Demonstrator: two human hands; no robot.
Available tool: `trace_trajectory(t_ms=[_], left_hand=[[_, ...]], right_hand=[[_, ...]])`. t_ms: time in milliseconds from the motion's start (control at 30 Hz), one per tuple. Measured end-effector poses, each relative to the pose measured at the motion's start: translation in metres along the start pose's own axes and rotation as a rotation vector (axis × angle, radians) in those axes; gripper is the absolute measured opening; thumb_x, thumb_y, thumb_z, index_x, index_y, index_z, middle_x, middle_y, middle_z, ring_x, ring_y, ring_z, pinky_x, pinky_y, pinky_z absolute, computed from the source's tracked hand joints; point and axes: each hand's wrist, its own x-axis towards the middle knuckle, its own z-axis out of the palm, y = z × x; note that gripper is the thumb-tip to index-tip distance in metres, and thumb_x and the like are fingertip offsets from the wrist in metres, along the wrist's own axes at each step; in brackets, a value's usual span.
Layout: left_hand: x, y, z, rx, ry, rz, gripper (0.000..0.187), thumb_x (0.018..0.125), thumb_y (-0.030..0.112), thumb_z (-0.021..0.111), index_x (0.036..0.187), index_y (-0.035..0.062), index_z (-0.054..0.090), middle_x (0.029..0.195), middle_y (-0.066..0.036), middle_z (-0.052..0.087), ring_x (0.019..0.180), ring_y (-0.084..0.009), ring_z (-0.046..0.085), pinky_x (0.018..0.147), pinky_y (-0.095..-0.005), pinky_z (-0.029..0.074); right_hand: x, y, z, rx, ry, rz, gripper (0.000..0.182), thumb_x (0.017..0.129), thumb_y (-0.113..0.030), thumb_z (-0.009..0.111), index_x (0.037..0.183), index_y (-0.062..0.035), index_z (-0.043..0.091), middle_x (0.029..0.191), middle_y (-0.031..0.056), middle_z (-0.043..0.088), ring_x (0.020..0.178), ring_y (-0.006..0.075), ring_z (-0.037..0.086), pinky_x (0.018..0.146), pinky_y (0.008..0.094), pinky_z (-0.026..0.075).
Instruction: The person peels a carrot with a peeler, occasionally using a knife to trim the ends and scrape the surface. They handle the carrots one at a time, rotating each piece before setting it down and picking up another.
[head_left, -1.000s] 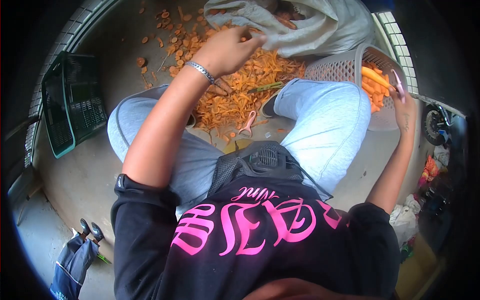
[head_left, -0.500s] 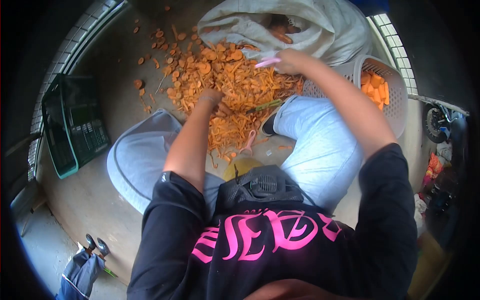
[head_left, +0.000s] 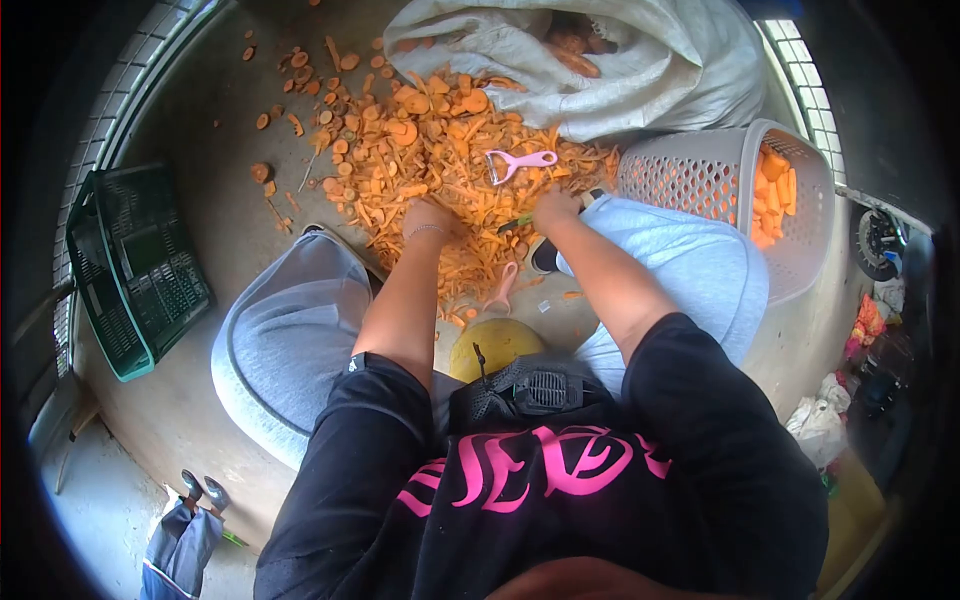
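Note:
My left hand [head_left: 432,218] is low over a heap of orange carrot peels and slices [head_left: 385,150], its fingers curled down; what they hold is hidden. My right hand [head_left: 555,208] is closed around the handle end of a knife [head_left: 516,223], whose dark and green part points left over the peels. Just above that hand, a pink peeler [head_left: 522,162] lies loose on the heap. A second pink peeler [head_left: 503,287] rests on the near side, between my legs.
A white woven sack [head_left: 660,75] with carrots inside lies open at the back. To the right, a grey perforated basket [head_left: 680,165] on its side holds peeled carrots [head_left: 773,195]. A green crate [head_left: 140,270] stands left. Another person's legs [head_left: 185,535] show at lower left.
My right hand has let go of the pink peeler, left it on the heap, and come down onto the knife. My left hand has stayed low over the peels.

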Motion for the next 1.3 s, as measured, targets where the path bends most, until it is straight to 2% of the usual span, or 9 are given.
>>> trace_trajectory(t_ms=[100, 300, 400, 600, 667, 733, 833, 1033, 1300], left_hand=[[0.004, -0.002, 0.007, 0.023, 0.037, 0.059, 0.071, 0.09, 0.038, 0.056, 0.141, -0.0039, 0.029, 0.098, -0.025, 0.067, 0.081, -0.0303, 0.068, 0.07, -0.0396, 0.055], [-0.039, 0.02, -0.011, -0.029, 0.036, 0.222, 0.06, 0.086, 0.027, 0.064, 0.131, -0.0052, 0.041, 0.101, -0.025, 0.065, 0.088, -0.0339, 0.067, 0.074, -0.0408, 0.054], [-0.015, 0.029, -0.008, -0.314, 0.231, 0.374, 0.06, 0.08, 0.024, 0.071, 0.124, -0.0066, 0.046, 0.101, -0.025, 0.065, 0.089, -0.0343, 0.067, 0.075, -0.0404, 0.054], [-0.078, 0.081, -0.111, -0.914, 0.173, 0.986, 0.045, 0.069, 0.012, 0.075, 0.106, -0.0071, 0.058, 0.092, -0.011, 0.066, 0.079, -0.0179, 0.063, 0.07, -0.0306, 0.051], [-0.142, 0.09, -0.152, -0.901, 0.104, 1.049, 0.041, 0.071, 0.005, 0.072, 0.108, -0.0057, 0.057, 0.09, -0.009, 0.065, 0.081, -0.0162, 0.063, 0.069, -0.0269, 0.052], [-0.183, 0.093, -0.174, -0.746, 0.244, 1.18, 0.038, 0.077, 0.003, 0.067, 0.113, -0.0021, 0.054, 0.095, -0.005, 0.062, 0.078, -0.0108, 0.059, 0.065, -0.0254, 0.049], [-0.244, 0.082, -0.19, -0.788, 0.044, 1.386, 0.038, 0.082, 0.004, 0.063, 0.117, 0.0, 0.051, 0.096, -0.003, 0.057, 0.075, -0.0085, 0.053, 0.063, -0.0253, 0.046], [-0.287, 0.053, -0.17, -0.702, -0.175, 1.213, 0.043, 0.084, 0.004, 0.054, 0.125, -0.0022, 0.044, 0.111, -0.009, 0.056, 0.102, -0.0135, 0.054, 0.089, -0.0279, 0.046], [-0.273, 0.059, -0.17, -0.475, 0.123, 1.251, 0.036, 0.08, 0.006, 0.071, 0.111, -0.0036, 0.056, 0.096, -0.01, 0.067, 0.088, -0.0132, 0.064, 0.079, -0.0286, 0.052]], right_hand=[[0.004, -0.004, 0.005, -0.025, 0.055, -0.038, 0.042, 0.091, -0.019, 0.052, 0.13, -0.0059, 0.056, 0.141, 0.0125, 0.042, 0.129, 0.0357, 0.04, 0.098, 0.0585, 0.035], [-0.001, 0.001, -0.014, 0.046, -0.116, -0.056, 0.044, 0.084, -0.02, 0.064, 0.125, -0.0067, 0.061, 0.129, 0.0131, 0.058, 0.114, 0.0325, 0.057, 0.093, 0.0533, 0.043], [-0.024, 0.015, -0.074, -0.107, -0.247, -0.396, 0.041, 0.08, -0.02, 0.068, 0.117, -0.0055, 0.066, 0.117, 0.0151, 0.066, 0.104, 0.0294, 0.064, 0.088, 0.0455, 0.049], [-0.065, 0.048, -0.187, 0.616, 0.23, -0.434, 0.038, 0.092, -0.025, 0.049, 0.11, 0.0076, 0.057, 0.096, 0.0219, 0.066, 0.079, 0.0214, 0.066, 0.072, 0.0401, 0.051], [-0.104, 0.063, -0.225, 0.986, 0.198, -0.443, 0.028, 0.09, -0.018, 0.047, 0.113, -0.0024, 0.047, 0.087, 0.0085, 0.052, 0.062, 0.0137, 0.051, 0.052, 0.0304, 0.043], [-0.157, 0.081, -0.246, 1.226, 0.287, -0.695, 0.028, 0.091, -0.021, 0.052, 0.112, -0.0029, 0.049, 0.091, 0.0069, 0.056, 0.066, 0.0113, 0.05, 0.058, 0.0284, 0.045], [-0.196, 0.1, -0.26, 1.292, 0.413, -0.954, 0.026, 0.094, -0.024, 0.054, 0.11, -0.003, 0.057, 0.093, 0.0046, 0.061, 0.076, 0.0109, 0.056, 0.068, 0.0276, 0.048], [-0.218, 0.093, -0.251, 1.276, 0.124, -1.124, 0.03, 0.094, -0.028, 0.046, 0.099, -0.0033, 0.062, 0.08, -0.0002, 0.058, 0.069, 0.0081, 0.05, 0.064, 0.0232, 0.043], [-0.236, 0.072, -0.249, 0.824, 0.303, -1.163, 0.051, 0.072, -0.048, 0.075, 0.088, -0.0015, 0.063, 0.071, 0.0008, 0.057, 0.065, 0.0117, 0.051, 0.06, 0.0279, 0.041]])
